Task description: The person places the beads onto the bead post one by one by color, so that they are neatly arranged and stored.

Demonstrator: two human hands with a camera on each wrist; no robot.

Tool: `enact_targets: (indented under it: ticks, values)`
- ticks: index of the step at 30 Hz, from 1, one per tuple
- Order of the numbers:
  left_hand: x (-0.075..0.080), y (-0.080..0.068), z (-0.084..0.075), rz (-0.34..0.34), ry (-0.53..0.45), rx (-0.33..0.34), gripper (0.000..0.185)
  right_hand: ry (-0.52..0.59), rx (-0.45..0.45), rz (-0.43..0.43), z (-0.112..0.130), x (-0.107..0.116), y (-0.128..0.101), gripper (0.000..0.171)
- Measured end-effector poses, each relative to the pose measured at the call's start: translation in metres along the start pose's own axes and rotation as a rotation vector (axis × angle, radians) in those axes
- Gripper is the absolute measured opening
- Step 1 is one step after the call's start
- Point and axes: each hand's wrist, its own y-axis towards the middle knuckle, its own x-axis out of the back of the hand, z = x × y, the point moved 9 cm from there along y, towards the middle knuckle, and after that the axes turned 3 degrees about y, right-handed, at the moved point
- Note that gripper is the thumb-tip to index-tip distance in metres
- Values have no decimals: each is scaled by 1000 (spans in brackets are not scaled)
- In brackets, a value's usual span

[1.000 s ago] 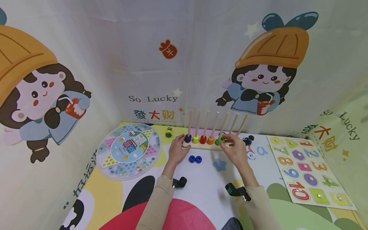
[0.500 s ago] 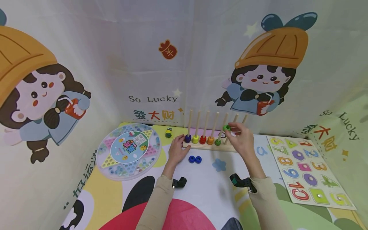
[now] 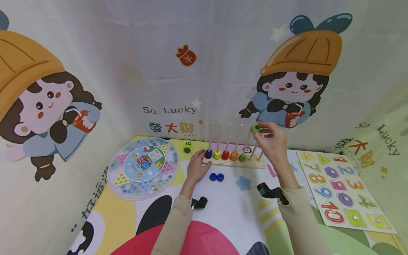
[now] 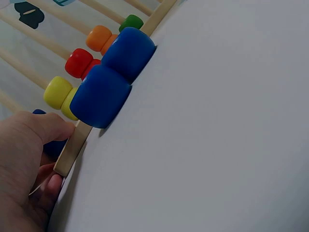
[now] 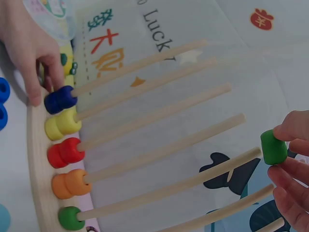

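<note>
A wooden peg stand (image 3: 229,163) stands against the back wall, with a row of upright pegs. Its left end is gripped by my left hand (image 3: 197,168), thumb in front and fingers behind. Low on the pegs sit dark blue (image 5: 61,99), yellow (image 5: 63,124), red (image 5: 65,152) and orange beads (image 5: 71,183), two of each. One green bead (image 5: 71,218) is at the foot of the fifth peg. My right hand (image 3: 273,143) pinches another green bead (image 5: 273,147) between thumb and fingers, right by that peg's tip. Two blue beads (image 3: 216,177) lie in front of the stand.
To the left lies a round marble game board (image 3: 143,168). A number puzzle board (image 3: 345,191) lies on the right. A small yellow figure (image 3: 187,147) stands behind my left hand. The patterned cloth wall (image 3: 165,78) rises close behind the stand.
My right hand has risen from low on the fifth peg to its tip, bringing one green bead up with it. The left hand has kept its hold on the stand.
</note>
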Motion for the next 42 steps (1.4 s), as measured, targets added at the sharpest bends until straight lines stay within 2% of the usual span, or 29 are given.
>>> enact_targets:
  ticks: [14,24,32,42]
  values:
    - [-1,1,0,-10,6,-12,57,-72,9,-7,4,-5,16,24]
    - [-1,2,2,-12,15,-9,56,-104,9,-19,5,-4,14,26]
    - [-4,4,3,5,37,10,54,38,38,-24,1,-6,-13,25]
    - [-1,3,-1,0,20,6,52,151,-54,110,-30,-46,-65,23]
